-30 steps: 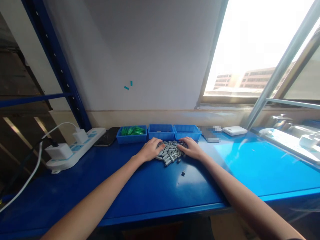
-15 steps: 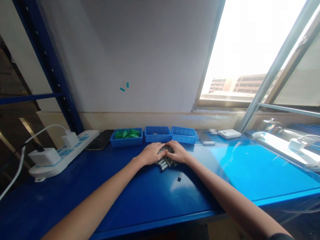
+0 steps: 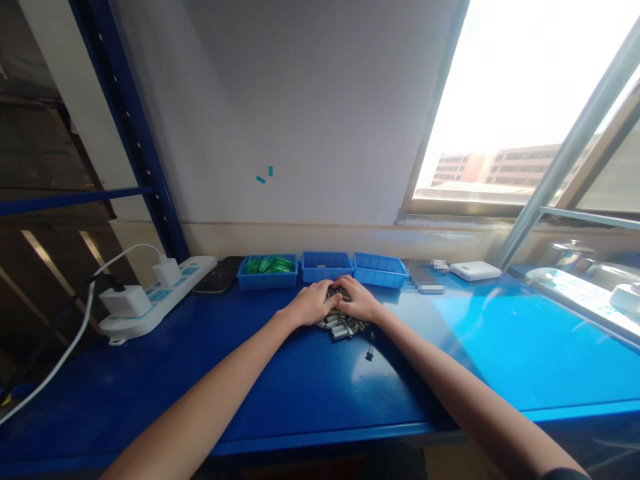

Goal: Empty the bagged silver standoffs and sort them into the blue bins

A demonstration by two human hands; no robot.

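A pile of small silvery metal parts (image 3: 342, 329), several of them short cylinders, lies on the blue table (image 3: 280, 387). My left hand (image 3: 310, 303) curves round the pile from the left, and my right hand (image 3: 359, 301) does the same from the right. The thumbs come close together over the middle, and the fingers bend round the far side, so part of the pile is hidden. A small dark fastener (image 3: 370, 355) lies apart, nearer the front edge. Another small piece (image 3: 372, 336) rests close by my right wrist.
Behind my hands stand three blue bins: a left bin (image 3: 269, 281) with green packets, a middle bin (image 3: 327, 273) with a little inside, and a right bin (image 3: 381, 277). Power strips (image 3: 173, 293) with plugs sit left and right. A dark phone-like slab (image 3: 219, 275) and white box (image 3: 475, 270) lie behind.
The camera view has shifted so everything sits further right. The pile has spread slightly towards the front, and a small piece now shows near my right wrist. My hands stay cupped round the pile.
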